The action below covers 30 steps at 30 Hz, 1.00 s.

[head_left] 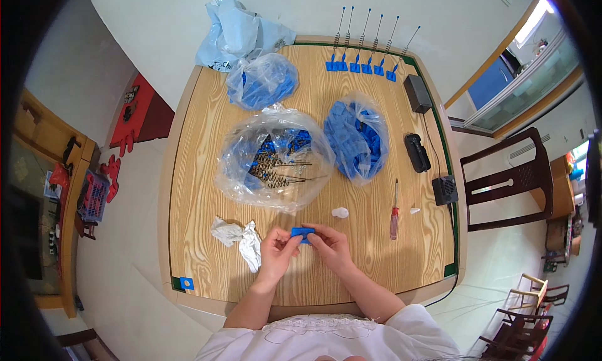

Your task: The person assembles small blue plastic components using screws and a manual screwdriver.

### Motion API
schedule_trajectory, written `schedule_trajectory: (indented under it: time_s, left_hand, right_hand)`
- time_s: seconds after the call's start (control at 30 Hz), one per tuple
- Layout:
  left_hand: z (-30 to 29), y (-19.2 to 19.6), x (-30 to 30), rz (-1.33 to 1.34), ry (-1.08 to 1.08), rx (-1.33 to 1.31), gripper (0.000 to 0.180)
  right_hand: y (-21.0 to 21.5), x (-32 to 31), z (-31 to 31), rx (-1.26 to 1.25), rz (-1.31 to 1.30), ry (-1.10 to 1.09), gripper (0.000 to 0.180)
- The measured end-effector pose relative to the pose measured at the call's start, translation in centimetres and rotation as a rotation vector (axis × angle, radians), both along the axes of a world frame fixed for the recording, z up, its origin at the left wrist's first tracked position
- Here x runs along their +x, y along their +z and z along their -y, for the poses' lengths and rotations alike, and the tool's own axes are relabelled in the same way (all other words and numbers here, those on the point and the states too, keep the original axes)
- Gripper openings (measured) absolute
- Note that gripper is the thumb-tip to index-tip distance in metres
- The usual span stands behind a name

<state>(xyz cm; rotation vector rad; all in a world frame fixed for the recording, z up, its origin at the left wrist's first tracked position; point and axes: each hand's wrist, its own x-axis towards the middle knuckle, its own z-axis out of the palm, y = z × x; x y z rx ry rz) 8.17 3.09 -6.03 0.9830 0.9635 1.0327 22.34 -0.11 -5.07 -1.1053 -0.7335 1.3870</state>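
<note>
Pinching blue part [302, 234] between both hands: left hand [276, 251] and right hand [331, 247] grasp it, above table [207, 141]; white cloth [241, 237] just beside left hand.

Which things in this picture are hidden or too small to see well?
- Blue part, head view: mostly covered by fingers of the left hand and right hand; its shape is unclear.
- Middle bag: crinkled plastic blurs the springs and blue pieces inside.
- White bit by the screwdriver: too small to identify.
- Chairs: cut by the dark rim.
</note>
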Motion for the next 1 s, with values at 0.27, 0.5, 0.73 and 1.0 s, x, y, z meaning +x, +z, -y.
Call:
schedule_trajectory:
  time_s: [0.27,0.5,0.73,1.0]
  left_hand:
    - [0.1,0.3,-0.2,0.0,0.003,0.001,0.015]
    - [0.1,0.1,0.0,0.003,0.003,0.0,0.014]
    - [-0.2,0.2,0.3,0.032,0.005,-0.072,0.014]
    - [-0.1,-0.1,-0.2,-0.02,-0.16,-0.087,0.019]
  right_hand:
    - [0.4,0.1,-0.1,-0.024,-0.033,0.042,0.027]
    - [0.6,0.3,-0.1,-0.011,0.03,0.043,0.027]
    - [-0.8,0.3,0.0,0.038,0.006,0.015,0.027]
    - [-0.2,-0.2,0.3,0.08,0.098,0.067,0.025]
